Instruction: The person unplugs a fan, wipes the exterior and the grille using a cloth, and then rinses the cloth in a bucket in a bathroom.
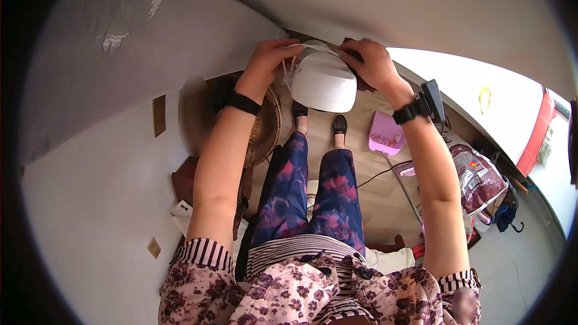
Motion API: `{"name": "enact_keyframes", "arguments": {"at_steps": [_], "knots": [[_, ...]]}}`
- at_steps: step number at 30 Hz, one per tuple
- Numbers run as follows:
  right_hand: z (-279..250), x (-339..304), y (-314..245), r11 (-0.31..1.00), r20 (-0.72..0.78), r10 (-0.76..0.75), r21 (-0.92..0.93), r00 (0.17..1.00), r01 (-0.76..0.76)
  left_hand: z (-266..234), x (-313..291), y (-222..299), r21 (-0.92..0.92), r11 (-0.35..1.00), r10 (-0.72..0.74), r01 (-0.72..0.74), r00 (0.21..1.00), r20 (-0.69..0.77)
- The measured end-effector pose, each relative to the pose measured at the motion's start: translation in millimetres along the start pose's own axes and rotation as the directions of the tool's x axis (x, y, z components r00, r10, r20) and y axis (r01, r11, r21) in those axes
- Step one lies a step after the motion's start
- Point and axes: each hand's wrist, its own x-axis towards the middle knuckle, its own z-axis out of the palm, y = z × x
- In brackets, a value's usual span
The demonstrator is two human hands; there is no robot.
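A white rounded appliance (324, 84) is raised in front of me, over the floor at the far end. I cannot make out its exact kind. White cord (322, 49) runs across its top, with a loop hanging at its left side. My left hand (268, 63) is closed at that side, fingertips pinched on the cord. On the right, my right hand (368, 63) has curled fingers at the cord's other end, touching the appliance's top edge. Something dark brown shows behind and under the right hand, partly hidden by it.
A round woven basket (271, 123) stands at the left by the wall. On the wooden floor lies a pink long-handled dustpan (386, 131). To the right are a maroon-and-white bag (475, 174) and a dark blue umbrella (507, 215). A bright window (469, 78) opens at the right.
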Motion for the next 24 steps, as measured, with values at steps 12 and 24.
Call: {"name": "enact_keyframes", "arguments": {"at_steps": [12, 24], "knots": [[9.6, -88.1, -62.2, 0.902, 0.013, 0.191, 0.391, 0.981, -0.181, -43.6, 2.6, -39.4, -0.467, 0.863, 0.099, 0.190, 0.844, 0.528], [129.9, -100.1, -40.8, 0.058, 0.337, 0.625, 0.879, 0.703, -0.473, -24.7, -25.6, -48.3, -0.537, 0.840, 0.239, -0.078, 0.941, 0.239]]}}
